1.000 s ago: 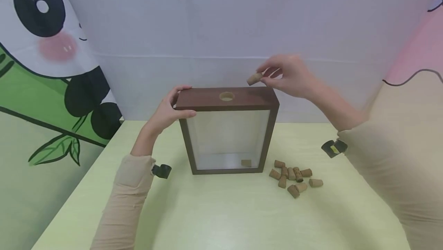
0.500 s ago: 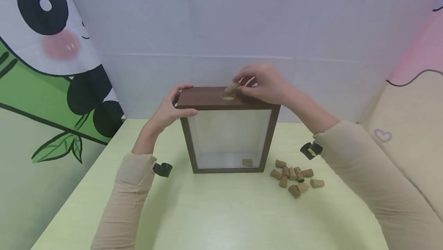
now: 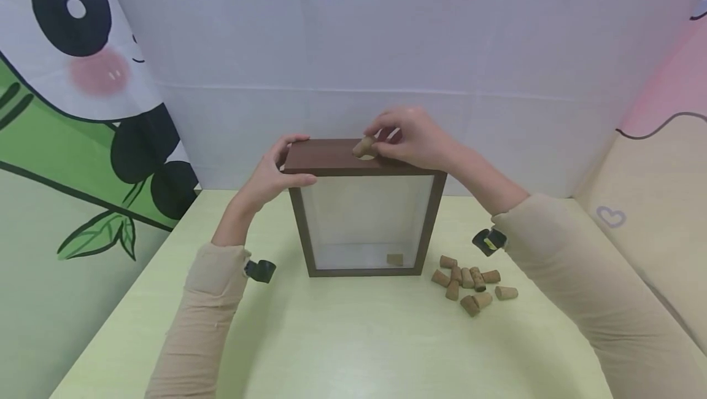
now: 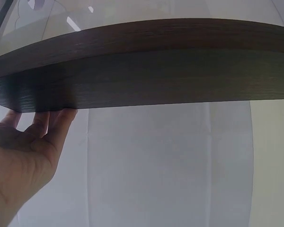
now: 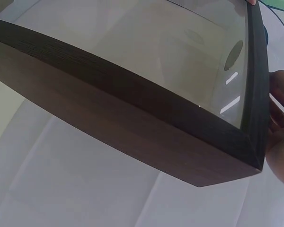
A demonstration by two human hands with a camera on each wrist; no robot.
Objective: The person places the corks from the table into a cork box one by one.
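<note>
A: Counting from the left of the shadow box frame — what's there?

B: One left hand at the frame's top left corner, fingers curled over the back edge, thumb along the front, gripping it. One frame, upright on the desk, glass front facing the person. One round hole in its top face, and one cork tilted with its lower end at that hole.

A: Who holds that cork?

B: The right hand, above the frame's top right half, fingers clamped on the cork's upper end, wrist bent down, forearm running off toward the lower right.

A: Any more corks?

B: One cork inside, lying on the frame's floor near its right wall. To the right of the frame's base, a loose pile of corks; I count about nine, some touching.

A: Room around the frame?

B: Bare desk in front of it; the white cloth backdrop hangs behind it.
</note>
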